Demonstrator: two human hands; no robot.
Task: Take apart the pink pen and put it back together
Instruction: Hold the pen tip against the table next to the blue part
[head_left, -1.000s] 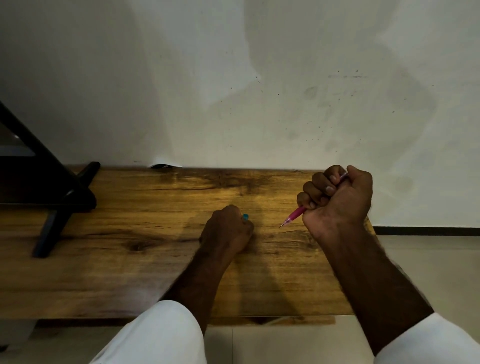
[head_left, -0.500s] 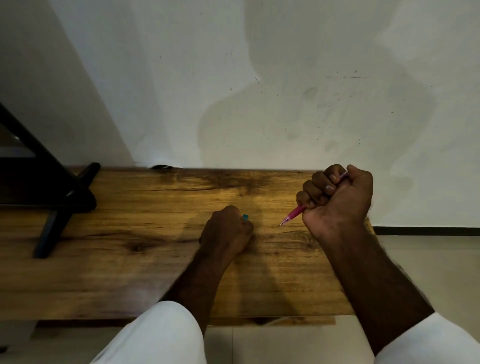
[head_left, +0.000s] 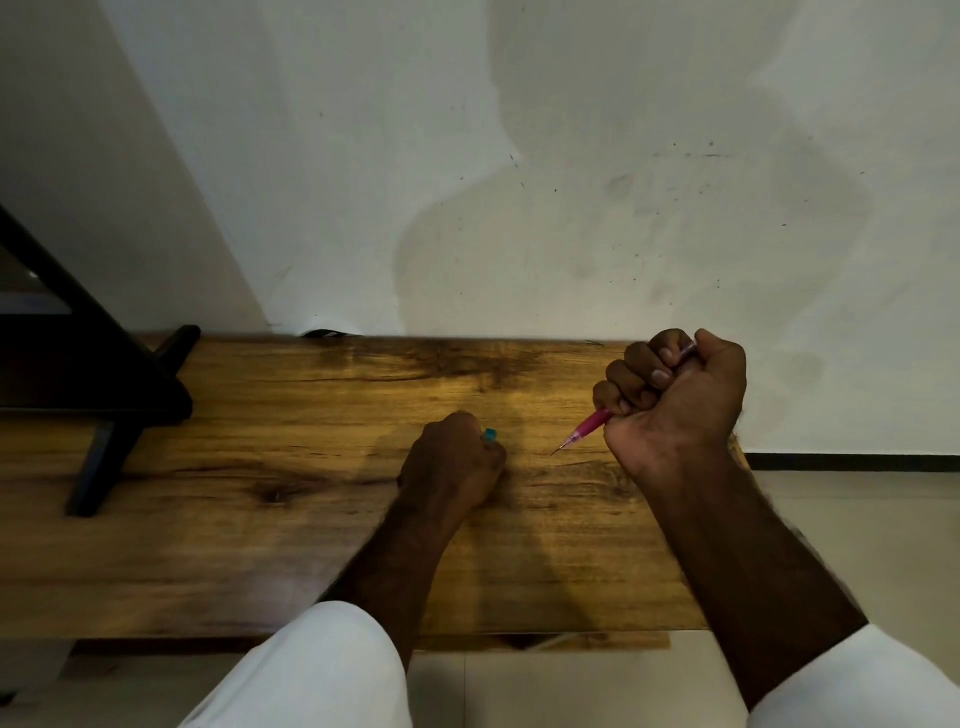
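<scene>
Gripping the pink pen (head_left: 589, 423) in a fist, the right hand (head_left: 675, 400) sits at the table's (head_left: 260, 519) three o'clock, tip aimed at eight o'clock. Left hand (head_left: 449, 467), centre, curls round a teal piece (head_left: 490, 434), identity unclear. Judgement: barrel undismantled; most work outstanding.

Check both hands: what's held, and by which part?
Right hand grips the pink plastic pen around its barrel, tip exposed. Left hand holds a small teal piece; where, hidden.
</scene>
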